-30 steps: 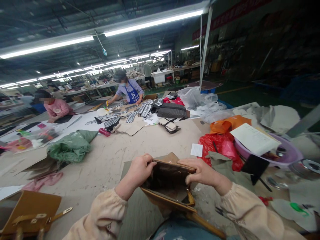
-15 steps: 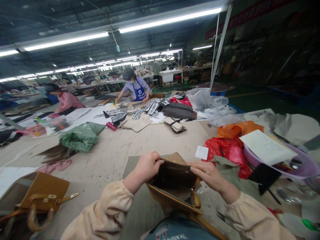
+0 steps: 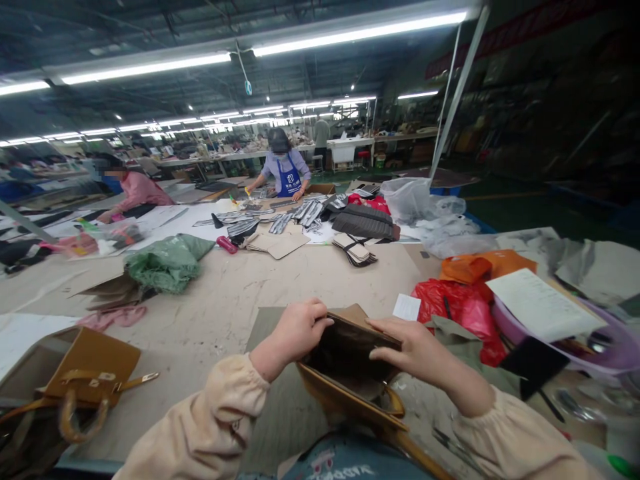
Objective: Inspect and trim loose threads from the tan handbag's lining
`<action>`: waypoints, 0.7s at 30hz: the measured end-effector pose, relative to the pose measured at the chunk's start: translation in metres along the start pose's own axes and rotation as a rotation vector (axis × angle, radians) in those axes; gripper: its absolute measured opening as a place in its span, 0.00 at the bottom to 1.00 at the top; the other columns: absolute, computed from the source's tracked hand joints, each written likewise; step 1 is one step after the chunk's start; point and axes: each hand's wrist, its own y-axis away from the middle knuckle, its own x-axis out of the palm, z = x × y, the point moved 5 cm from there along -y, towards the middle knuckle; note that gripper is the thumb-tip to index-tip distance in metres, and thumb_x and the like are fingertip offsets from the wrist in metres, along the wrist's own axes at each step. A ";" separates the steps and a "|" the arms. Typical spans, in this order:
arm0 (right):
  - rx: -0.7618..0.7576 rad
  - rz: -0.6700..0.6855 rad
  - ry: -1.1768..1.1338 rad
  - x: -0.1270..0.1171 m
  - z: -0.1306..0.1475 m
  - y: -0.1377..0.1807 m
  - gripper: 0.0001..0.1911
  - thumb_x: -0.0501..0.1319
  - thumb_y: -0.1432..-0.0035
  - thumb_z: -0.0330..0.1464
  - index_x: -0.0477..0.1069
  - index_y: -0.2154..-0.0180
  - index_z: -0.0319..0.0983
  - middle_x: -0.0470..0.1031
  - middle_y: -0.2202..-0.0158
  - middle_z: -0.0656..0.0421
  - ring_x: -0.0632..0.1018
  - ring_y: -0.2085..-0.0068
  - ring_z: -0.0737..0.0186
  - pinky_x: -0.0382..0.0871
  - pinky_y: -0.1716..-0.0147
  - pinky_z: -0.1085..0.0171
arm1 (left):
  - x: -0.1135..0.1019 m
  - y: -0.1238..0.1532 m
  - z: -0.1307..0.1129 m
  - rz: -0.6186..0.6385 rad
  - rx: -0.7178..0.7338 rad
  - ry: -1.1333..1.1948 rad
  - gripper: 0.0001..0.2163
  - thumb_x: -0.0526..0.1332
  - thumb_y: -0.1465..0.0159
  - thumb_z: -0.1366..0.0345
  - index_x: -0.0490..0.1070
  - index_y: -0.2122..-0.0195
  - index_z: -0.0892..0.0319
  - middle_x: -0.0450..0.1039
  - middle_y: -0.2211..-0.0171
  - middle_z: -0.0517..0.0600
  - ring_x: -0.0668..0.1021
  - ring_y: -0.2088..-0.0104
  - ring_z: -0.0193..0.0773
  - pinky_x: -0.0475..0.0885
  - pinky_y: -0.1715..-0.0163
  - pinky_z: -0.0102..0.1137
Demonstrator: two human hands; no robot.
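At the near edge of a workshop table (image 3: 210, 313), a worker's left hand (image 3: 296, 331) and right hand (image 3: 413, 347) each clamp a side of a tan handbag (image 3: 350, 380), spreading its mouth to expose the dark lining, while a finished bag (image 3: 85, 373) waits leftward and two co-workers (image 3: 283, 167) sort cut pieces beyond.

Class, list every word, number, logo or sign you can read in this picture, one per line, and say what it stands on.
No text here can be read.
Blue apron: white mark, too small to read.
Paper sheet: printed lines, blurred.
White slip: no marks show.
Red banner: lettering too dark and blurred.
Both hands hold a brown bag that shows no label.
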 end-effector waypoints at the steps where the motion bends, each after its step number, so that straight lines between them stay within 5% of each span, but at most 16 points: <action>1: -0.015 0.012 0.009 0.003 0.000 -0.003 0.20 0.60 0.44 0.41 0.70 0.50 0.42 0.76 0.58 0.55 0.75 0.59 0.58 0.69 0.59 0.63 | 0.000 0.000 0.001 0.000 0.014 0.015 0.08 0.56 0.39 0.65 0.70 0.73 0.59 0.72 0.67 0.48 0.73 0.66 0.34 0.66 0.64 0.26; 8: 0.011 -0.024 -0.109 0.006 -0.017 -0.011 0.13 0.58 0.41 0.38 0.74 0.56 0.43 0.77 0.62 0.59 0.76 0.62 0.62 0.68 0.62 0.67 | 0.001 0.002 0.002 0.018 0.077 0.082 0.06 0.56 0.39 0.66 0.70 0.72 0.59 0.72 0.67 0.47 0.73 0.66 0.33 0.66 0.64 0.25; 21: 0.072 -0.076 -0.120 0.006 -0.023 -0.014 0.12 0.56 0.41 0.38 0.76 0.65 0.41 0.76 0.70 0.60 0.75 0.67 0.64 0.67 0.68 0.68 | 0.004 -0.010 0.007 0.029 -0.105 0.008 0.08 0.57 0.40 0.62 0.71 0.74 0.59 0.73 0.74 0.46 0.72 0.72 0.33 0.63 0.71 0.26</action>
